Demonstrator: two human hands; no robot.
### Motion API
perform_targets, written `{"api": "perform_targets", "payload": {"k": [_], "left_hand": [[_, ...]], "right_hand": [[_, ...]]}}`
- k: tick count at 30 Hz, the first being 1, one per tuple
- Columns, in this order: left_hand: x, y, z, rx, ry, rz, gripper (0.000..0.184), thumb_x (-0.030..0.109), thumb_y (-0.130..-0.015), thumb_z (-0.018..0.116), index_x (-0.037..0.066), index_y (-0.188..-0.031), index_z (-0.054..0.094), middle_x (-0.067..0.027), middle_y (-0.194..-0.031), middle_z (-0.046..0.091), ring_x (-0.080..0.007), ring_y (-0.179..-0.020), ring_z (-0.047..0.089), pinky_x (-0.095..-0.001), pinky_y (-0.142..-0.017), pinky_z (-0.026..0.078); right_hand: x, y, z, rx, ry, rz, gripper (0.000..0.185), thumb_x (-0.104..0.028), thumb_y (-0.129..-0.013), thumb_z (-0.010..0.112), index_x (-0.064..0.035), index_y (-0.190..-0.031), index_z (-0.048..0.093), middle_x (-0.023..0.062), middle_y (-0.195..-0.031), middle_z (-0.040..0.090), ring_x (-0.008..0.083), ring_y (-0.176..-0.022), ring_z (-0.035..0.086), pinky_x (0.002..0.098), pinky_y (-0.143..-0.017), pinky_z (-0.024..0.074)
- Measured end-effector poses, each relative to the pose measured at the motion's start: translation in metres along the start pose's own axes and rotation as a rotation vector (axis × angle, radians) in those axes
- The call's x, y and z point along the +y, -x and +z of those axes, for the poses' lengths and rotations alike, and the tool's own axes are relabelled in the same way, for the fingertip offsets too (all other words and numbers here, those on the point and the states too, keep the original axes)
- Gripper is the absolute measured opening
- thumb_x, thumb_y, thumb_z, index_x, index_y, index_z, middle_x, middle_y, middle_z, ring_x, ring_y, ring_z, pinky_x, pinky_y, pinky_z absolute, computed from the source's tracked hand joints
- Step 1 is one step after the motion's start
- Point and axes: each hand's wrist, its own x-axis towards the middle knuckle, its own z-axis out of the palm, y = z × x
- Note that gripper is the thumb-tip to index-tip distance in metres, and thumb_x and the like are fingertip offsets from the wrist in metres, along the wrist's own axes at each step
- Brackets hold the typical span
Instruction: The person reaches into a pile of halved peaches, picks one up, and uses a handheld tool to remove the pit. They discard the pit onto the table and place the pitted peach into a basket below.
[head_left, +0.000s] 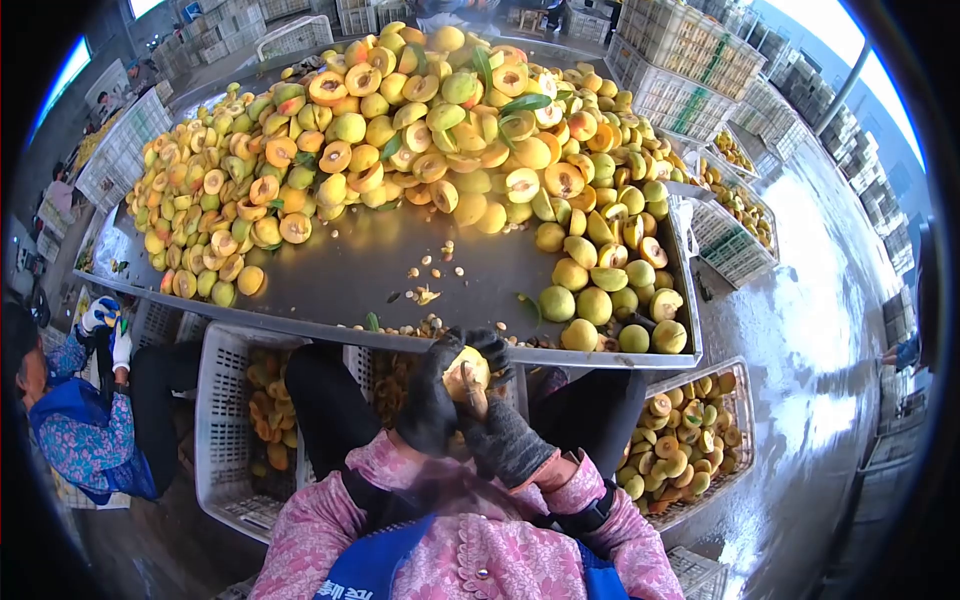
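Observation:
Black-gloved, my left hand [428, 400] is closed around a yellow peach [466, 372] just in front of the metal table's near edge. My right hand [508, 440], in a dark grey glove, is closed just below the fruit. A slim brownish piece [476, 404], perhaps a tool's handle, shows between the right fingers and the peach; its far end is hidden. A big heap of halved and whole peaches [430, 130] covers the table's back and sides. Several loose pits [437, 272] lie on the metal surface ahead of my hands.
The metal table [330, 275] has a raised rim. Below it, a white crate [225, 430] with fruit stands at the left, and another crate [745, 420] of peaches at the right. A co-worker [95, 410] sits at far left. Stacked crates [690, 50] rise behind the wet floor [800, 330].

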Motion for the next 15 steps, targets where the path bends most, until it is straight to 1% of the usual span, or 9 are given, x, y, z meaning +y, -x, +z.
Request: {"api": "perform_targets", "payload": {"k": [2, 3, 5, 8, 9, 11, 12, 13, 15], "left_hand": [[0.007, 0.003, -0.003, -0.063, -0.181, 0.054, 0.038, 0.027, -0.092, 0.042, -0.005, -0.104, 0.057, -0.0139, -0.101, 0.062, -0.0223, -0.094, 0.059, -0.0338, -0.087, 0.045], [0.004, 0.002, -0.013, -0.084, -0.413, 0.174, 0.034, 0.024, -0.090, 0.045, -0.005, -0.104, 0.057, -0.0143, -0.101, 0.062, -0.0227, -0.093, 0.059, -0.0343, -0.086, 0.045], [-0.008, -0.002, -0.037, -0.126, -0.875, 0.416, 0.028, 0.018, -0.087, 0.051, -0.003, -0.104, 0.058, -0.0150, -0.100, 0.062, -0.0235, -0.091, 0.060, -0.0355, -0.084, 0.046], [-0.015, -0.005, -0.048, -0.178, -0.965, 0.508, 0.026, 0.011, -0.084, 0.052, -0.003, -0.105, 0.058, -0.0148, -0.093, 0.063, -0.0240, -0.086, 0.061, -0.0345, -0.080, 0.048], [-0.016, -0.004, -0.048, -0.168, -0.946, 0.478, 0.026, 0.011, -0.084, 0.052, -0.003, -0.105, 0.058, -0.0144, -0.093, 0.064, -0.0240, -0.086, 0.061, -0.0346, -0.080, 0.048], [-0.017, -0.002, -0.048, -0.149, -0.909, 0.420, 0.025, 0.011, -0.084, 0.052, -0.002, -0.104, 0.058, -0.0136, -0.091, 0.064, -0.0240, -0.086, 0.061, -0.0348, -0.080, 0.048], [-0.018, -0.003, -0.048, -0.183, -0.784, 0.300, 0.024, 0.010, -0.084, 0.052, -0.002, -0.104, 0.058, -0.0131, -0.091, 0.063, -0.0241, -0.085, 0.061, -0.0349, -0.080, 0.048], [-0.019, -0.004, -0.049, -0.215, -0.659, 0.180, 0.024, 0.009, -0.084, 0.051, -0.002, -0.104, 0.058, -0.0126, -0.091, 0.063, -0.0242, -0.085, 0.061, -0.0351, -0.080, 0.048], [-0.018, -0.003, -0.047, -0.203, -0.614, 0.163, 0.023, 0.008, -0.085, 0.050, -0.002, -0.105, 0.058, -0.0122, -0.092, 0.063, -0.0231, -0.084, 0.061, -0.0342, -0.081, 0.048]], "right_hand": [[0.001, 0.002, -0.005, -0.081, -0.093, 0.018, 0.021, -0.010, -0.088, 0.050, -0.0014, -0.107, 0.051, 0.0046, -0.075, 0.054, 0.0142, -0.062, 0.052, 0.0282, -0.054, 0.0437], [0.012, 0.003, -0.005, -0.098, -0.046, -0.092, 0.019, -0.012, -0.088, 0.050, -0.0024, -0.105, 0.051, 0.0027, -0.073, 0.053, 0.0114, -0.058, 0.050, 0.0269, -0.051, 0.0422], [0.012, 0.003, -0.006, -0.097, -0.040, -0.159, 0.017, -0.013, -0.089, 0.050, -0.0035, -0.103, 0.051, 0.0007, -0.070, 0.051, 0.0084, -0.055, 0.049, 0.0253, -0.048, 0.0407], [0.002, 0.004, -0.008, -0.115, -0.158, 0.002, 0.016, -0.012, -0.089, 0.050, -0.0037, -0.102, 0.052, 0.0003, -0.071, 0.051, 0.0081, -0.058, 0.050, 0.0243, -0.050, 0.0410], [0.007, 0.007, -0.008, -0.172, -0.195, 0.079, 0.016, -0.012, -0.089, 0.051, -0.0037, -0.102, 0.052, 0.0002, -0.071, 0.051, 0.0081, -0.059, 0.050, 0.0239, -0.050, 0.0412], [0.023, 0.008, -0.004, -0.285, -0.211, 0.079, 0.016, -0.012, -0.088, 0.052, -0.0039, -0.102, 0.052, 0.0002, -0.074, 0.053, 0.0085, -0.063, 0.052, 0.0234, -0.053, 0.0423], [0.038, 0.008, 0.001, -0.341, -0.191, 0.003, 0.016, -0.011, -0.088, 0.053, -0.0041, -0.102, 0.052, 0.0004, -0.076, 0.054, 0.0090, -0.065, 0.053, 0.0233, -0.054, 0.0432], [0.036, 0.007, -0.001, -0.371, -0.216, -0.007, 0.016, -0.010, -0.088, 0.053, -0.0042, -0.102, 0.053, 0.0007, -0.078, 0.055, 0.0094, -0.067, 0.054, 0.0233, -0.056, 0.0441], [0.025, 0.009, -0.010, -0.408, -0.311, 0.042, 0.016, -0.007, -0.087, 0.052, -0.0042, -0.103, 0.054, 0.0015, -0.082, 0.057, 0.0101, -0.070, 0.056, 0.0234, -0.059, 0.0459]]}}
